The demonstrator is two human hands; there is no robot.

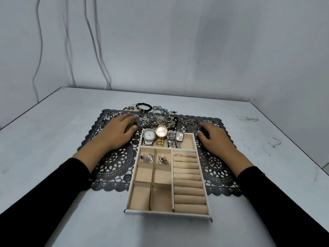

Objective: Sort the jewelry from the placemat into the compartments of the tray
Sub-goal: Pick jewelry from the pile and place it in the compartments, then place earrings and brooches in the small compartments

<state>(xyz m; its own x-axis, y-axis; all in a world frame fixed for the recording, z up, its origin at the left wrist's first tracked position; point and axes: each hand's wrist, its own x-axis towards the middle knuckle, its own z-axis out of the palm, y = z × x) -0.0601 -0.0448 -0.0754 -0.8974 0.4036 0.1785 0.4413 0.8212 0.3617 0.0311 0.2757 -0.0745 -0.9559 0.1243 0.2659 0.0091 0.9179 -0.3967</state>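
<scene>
With left grip (121,130) and right grip (214,138) slack, empty on placemat (114,164), risks snagging tangled chains (190,120), dragging neighbours onto counter (71,202).

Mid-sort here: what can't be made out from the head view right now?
Head view only:
- Left hand: whatever it covers on the placemat is hidden by the hand itself.
- Right hand: whether its fingers pinch a piece is hidden by the hand.
- Jewelry pile at the far edge: tangled, too small to count pieces.
- Small pieces in the tray: blurred, type unclear.
</scene>
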